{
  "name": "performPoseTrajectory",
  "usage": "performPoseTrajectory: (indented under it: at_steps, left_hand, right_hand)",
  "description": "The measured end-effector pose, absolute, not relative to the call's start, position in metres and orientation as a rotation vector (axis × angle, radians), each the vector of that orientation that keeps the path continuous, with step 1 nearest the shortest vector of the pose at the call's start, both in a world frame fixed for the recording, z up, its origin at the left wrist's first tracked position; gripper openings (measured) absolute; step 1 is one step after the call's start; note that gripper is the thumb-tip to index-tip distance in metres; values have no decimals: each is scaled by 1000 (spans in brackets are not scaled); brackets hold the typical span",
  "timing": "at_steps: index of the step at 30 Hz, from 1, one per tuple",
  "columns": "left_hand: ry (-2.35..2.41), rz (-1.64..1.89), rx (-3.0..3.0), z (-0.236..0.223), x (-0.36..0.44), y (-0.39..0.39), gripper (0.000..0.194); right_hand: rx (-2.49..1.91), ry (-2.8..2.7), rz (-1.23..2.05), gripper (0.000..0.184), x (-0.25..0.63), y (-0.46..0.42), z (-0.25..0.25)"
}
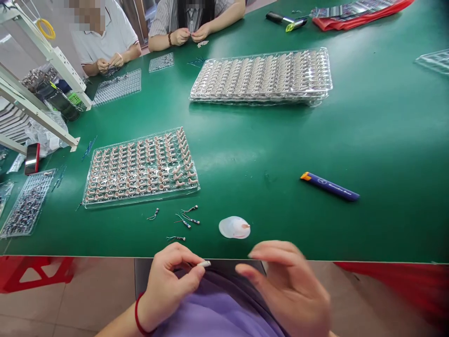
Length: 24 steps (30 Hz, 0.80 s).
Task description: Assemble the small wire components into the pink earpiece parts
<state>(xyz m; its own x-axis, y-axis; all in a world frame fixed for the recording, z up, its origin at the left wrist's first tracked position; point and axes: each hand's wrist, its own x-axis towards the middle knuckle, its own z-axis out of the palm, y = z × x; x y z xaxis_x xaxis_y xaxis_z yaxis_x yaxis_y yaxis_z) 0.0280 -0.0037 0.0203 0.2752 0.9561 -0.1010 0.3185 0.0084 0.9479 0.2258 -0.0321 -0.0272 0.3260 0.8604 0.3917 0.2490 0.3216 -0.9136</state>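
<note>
My left hand, with a red band at the wrist, pinches a small whitish cylindrical piece between thumb and fingertips, just in front of the table edge. To its right, my right hand is open and slightly blurred, thumb and fingers apart with nothing between them. A milky oval pad with a pinkish-brown spot lies on the table beyond the gap between my hands. Several small components with thin wire leads lie loose nearby. Behind them is a clear plastic tray filled with rows of small pinkish-beige parts.
A stack of filled clear trays stands farther back on the green table. A blue box cutter lies at right. Two co-workers handle small parts across the table. A white metal frame and phone are left.
</note>
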Motion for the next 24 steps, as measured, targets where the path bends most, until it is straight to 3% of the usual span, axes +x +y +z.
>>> performPoseTrajectory:
  at_steps: [4,10,16,24]
  left_hand:
    - [1253,1037,2277,6,16,1,16]
    - [1336,1020,2832,-5,11,0,22]
    - [1416,1003,2835,-3,17,-3,17]
    - [1357,918,2844,-5,17,-5,19]
  right_hand:
    - [-1465,-1279,402,52,233,-17,-37]
    - [-1486,-1526,511,29,234,-11,-30]
    - [-1394,-1624,669,33,245,-30,-32]
    - [-1265,-1700,597,29,242,-39,-23]
